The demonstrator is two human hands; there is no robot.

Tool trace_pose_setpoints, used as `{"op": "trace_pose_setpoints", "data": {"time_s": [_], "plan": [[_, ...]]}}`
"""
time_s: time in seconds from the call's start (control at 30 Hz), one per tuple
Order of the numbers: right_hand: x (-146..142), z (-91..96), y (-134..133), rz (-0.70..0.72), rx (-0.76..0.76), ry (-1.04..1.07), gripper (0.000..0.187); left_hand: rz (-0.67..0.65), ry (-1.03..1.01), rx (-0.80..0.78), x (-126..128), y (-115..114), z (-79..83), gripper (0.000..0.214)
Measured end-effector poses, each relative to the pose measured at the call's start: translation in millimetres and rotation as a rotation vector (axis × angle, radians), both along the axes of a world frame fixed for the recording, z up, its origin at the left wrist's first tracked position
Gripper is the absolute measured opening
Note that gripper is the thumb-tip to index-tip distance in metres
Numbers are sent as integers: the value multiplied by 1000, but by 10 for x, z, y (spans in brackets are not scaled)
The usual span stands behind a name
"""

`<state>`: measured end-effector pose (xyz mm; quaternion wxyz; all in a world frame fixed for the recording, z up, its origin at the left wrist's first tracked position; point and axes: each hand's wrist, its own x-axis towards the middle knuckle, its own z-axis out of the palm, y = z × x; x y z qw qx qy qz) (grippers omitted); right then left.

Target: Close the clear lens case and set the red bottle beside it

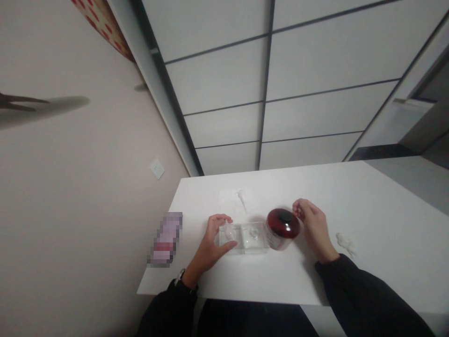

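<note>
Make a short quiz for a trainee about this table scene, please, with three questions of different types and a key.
1. True or false: the left hand rests on the clear plastic tray.
2. Multiple choice: what stands directly right of the tray? A) a blue cup B) a dark red jar with a black cap C) a metal spoon
3. Short answer: which hand is beside the jar, and does it grip the jar?

Key
1. True.
2. B.
3. The right hand; its fingers are curled near the jar's cap, but a grip cannot be told. A crumpled white piece lies on the white table further right.
</note>
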<state>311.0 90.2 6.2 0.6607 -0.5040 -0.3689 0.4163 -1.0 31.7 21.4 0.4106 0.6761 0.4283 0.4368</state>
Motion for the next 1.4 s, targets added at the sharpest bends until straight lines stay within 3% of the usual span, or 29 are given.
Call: {"op": "trace_pose_setpoints", "data": {"time_s": [0.07,0.23,0.33,0.43,0.53,0.63,0.8,1.03,1.13,1.23,1.4], "plan": [[-23,0,16,-6,8,0,47,23,9,20,16,18,-10,39],[90,88,-64,-91,65,-18,46,0,72,62,5,-4,44,22],[449,136,-330,-212,97,-65,39,-43,149,76,-7,-25,66,28],[921,85,-699,-289,40,-348,33,21,143,76,-7,0,32,29],[1261,-72,-961,-150,-54,-671,45,51,170,98,-1,33,0,20],[1359,-218,-995,2,-43,-859,50,-1,248,135,4,28,13,20],[1287,-125,-736,154,-28,-920,47,47,225,121,26,-23,26,33],[1119,281,-227,264,-54,-671,56,91,223,167,32,-33,-42,18],[944,514,32,292,-98,-544,56,54,269,206,20,-40,-51,23],[661,787,314,473,-116,-399,54,22,299,217,7,-44,-33,31],[43,1131,726,953,-236,-62,45,8,285,172,8,-64,12,27]]}}
